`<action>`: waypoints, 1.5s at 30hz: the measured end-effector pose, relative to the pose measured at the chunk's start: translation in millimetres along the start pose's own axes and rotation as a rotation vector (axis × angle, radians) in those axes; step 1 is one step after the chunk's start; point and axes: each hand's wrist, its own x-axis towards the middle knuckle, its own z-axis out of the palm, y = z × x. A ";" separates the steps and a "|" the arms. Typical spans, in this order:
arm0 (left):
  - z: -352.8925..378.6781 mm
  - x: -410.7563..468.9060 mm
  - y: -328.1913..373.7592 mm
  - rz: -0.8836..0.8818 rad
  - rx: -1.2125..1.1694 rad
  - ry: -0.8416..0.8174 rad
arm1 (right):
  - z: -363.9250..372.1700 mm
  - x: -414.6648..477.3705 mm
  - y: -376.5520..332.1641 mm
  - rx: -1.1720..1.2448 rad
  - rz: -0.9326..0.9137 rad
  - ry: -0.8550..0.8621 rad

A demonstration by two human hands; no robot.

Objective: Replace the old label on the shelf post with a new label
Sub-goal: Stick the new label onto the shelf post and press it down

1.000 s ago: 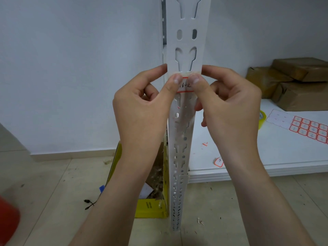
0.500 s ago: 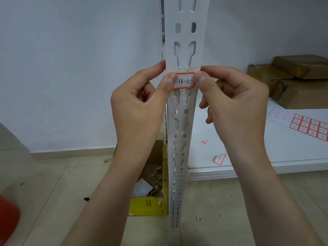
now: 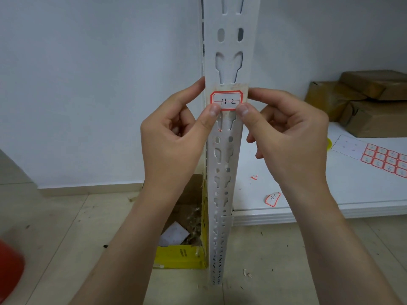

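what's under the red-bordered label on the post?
A yellowish band shows above and beside the label on the post; tape or residue, I cannot tell. What lies directly beneath the label is covered.

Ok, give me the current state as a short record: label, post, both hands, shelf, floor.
label: red-bordered label, handwritten, looks like 16-2, on the post's front face
post: white slotted shelf post, upright
left hand: left hand pinches label against post, thumb on its lower left corner
right hand: right hand does likewise, thumb on the lower right corner
shelf: white shelf bears label sheet, loose label, brown parcels
floor: yellow box left of post
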 end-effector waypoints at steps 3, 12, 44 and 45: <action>1.7 -1.5 -1.0 0.023 0.010 -0.003 | 1.1 -1.2 -0.3 -0.003 0.002 0.000; 7.9 -3.9 0.9 0.036 0.009 0.032 | 8.8 -4.1 -8.3 0.032 0.029 0.008; 12.1 3.1 17.3 -0.075 -0.045 0.095 | 14.0 -0.6 -26.0 0.096 0.143 0.045; 12.0 2.8 17.3 -0.068 -0.034 0.097 | 14.1 -0.6 -26.6 0.096 0.144 0.045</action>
